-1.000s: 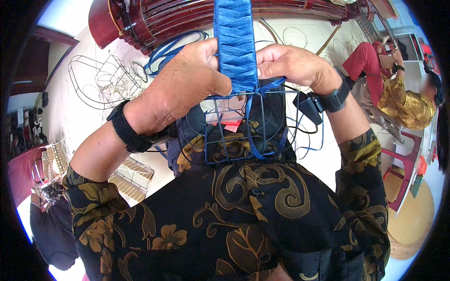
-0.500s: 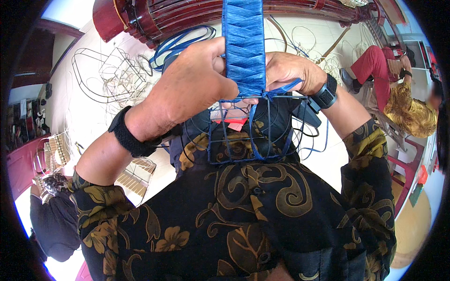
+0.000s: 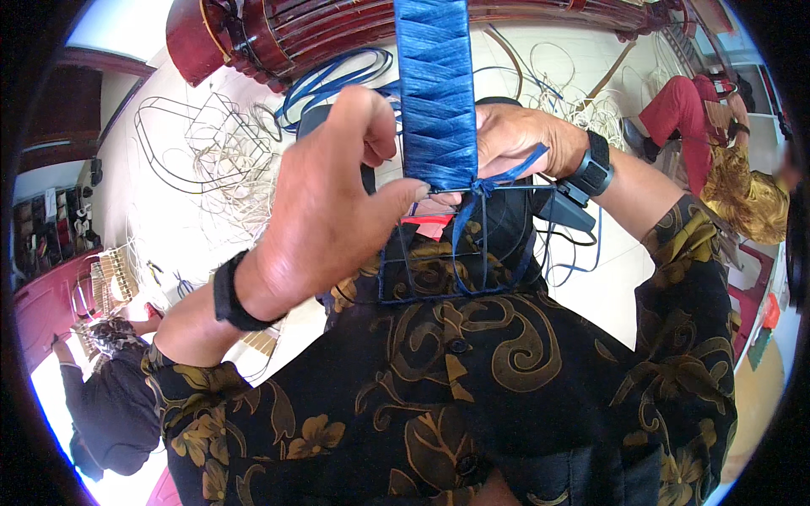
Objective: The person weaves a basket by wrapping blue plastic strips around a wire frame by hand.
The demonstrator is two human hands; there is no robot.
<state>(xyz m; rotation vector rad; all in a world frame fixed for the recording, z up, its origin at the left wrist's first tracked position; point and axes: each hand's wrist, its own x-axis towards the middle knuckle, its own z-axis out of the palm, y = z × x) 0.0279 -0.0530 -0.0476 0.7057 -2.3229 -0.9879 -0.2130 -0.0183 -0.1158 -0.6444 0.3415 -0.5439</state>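
Observation:
In front of my chest is a wire frame (image 3: 432,297), with a panel (image 3: 437,93) of shiny blue strips wound in a crisscross rising from its far edge. My left hand (image 3: 316,207) is left of the panel, its thumb and bent fingers apart; the thumb tip lies at the panel's lower left corner. My right hand (image 3: 527,139) grips the frame from the right, its fingers partly hidden behind the panel. A loose blue strip (image 3: 516,167) sticks out from a knot at the panel's lower right corner, and another strand hangs down inside the frame.
Coils of blue strip (image 3: 337,76) and tangled pale strands (image 3: 224,177) lie on the floor. A dark red slatted bench (image 3: 354,38) spans the far side. One person in yellow (image 3: 742,194) sits at the right; another in black (image 3: 114,401) is at the lower left.
My left hand has come off the panel's left edge and drawn back slightly toward me, with fingers parting from the thumb. My right hand keeps its hold.

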